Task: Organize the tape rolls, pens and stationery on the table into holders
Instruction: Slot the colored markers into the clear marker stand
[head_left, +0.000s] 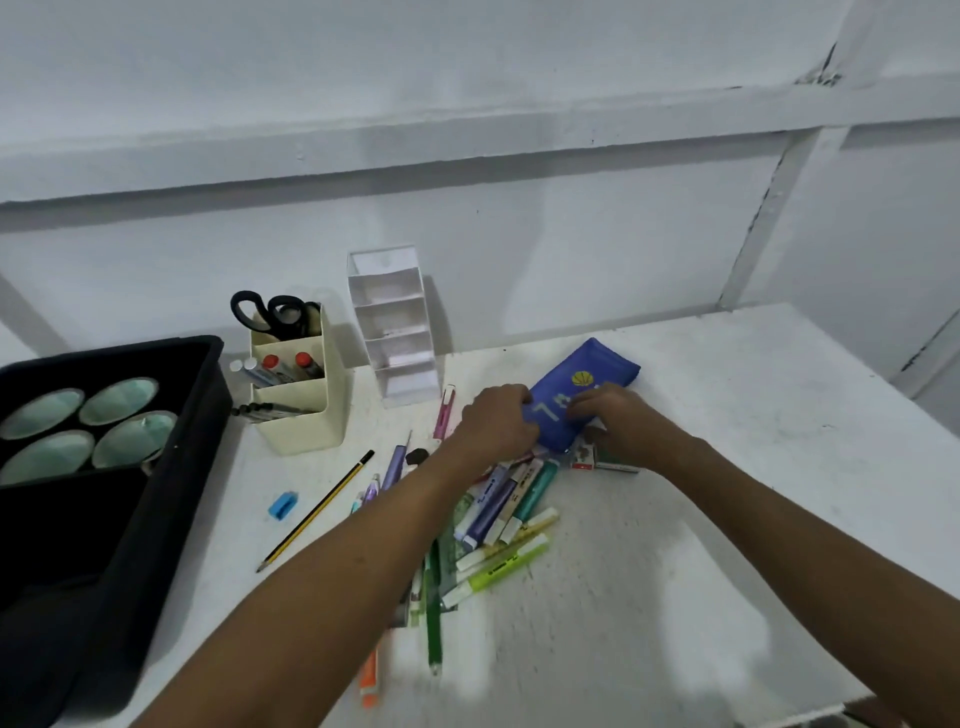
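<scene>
A: Start at the left edge of the frame. What's sorted already?

B: A black tray (171, 467) holds four tape rolls (85, 423), lying flat in its upper part. Just to its right stands a cream holder (306, 410) with black scissors (278, 314) in the back slot, markers (283, 369) in the middle, and dark pens (265, 410) poking out of the front one. So I'd judge the tape finished and the pens only begun.

A: And the clear holder (397, 332) in the upper middle?

B: Its stepped compartments look bare, as far as I can see.

A: What's loose below it?

B: A blue sharpener (283, 505), a yellow-and-black pencil (317, 512), then a pile of highlighters and pens (498, 525) across the lower centre, with an orange marker (370, 680) near the bottom edge. A pink pen (444, 411) lies beside the clear holder.

A: The hands?

B: Both are on a blue pencil pouch (584, 384) in the middle of the frame. The left hand (498, 418) has its fingers curled onto the pouch's near left side; the right hand (618, 418) grips its near right side. Some small boxes (605, 460) sit under the right wrist.

A: How much remains?

B: Most of it, I'd say: the whole pile still lies on the white table (727, 467).
</scene>
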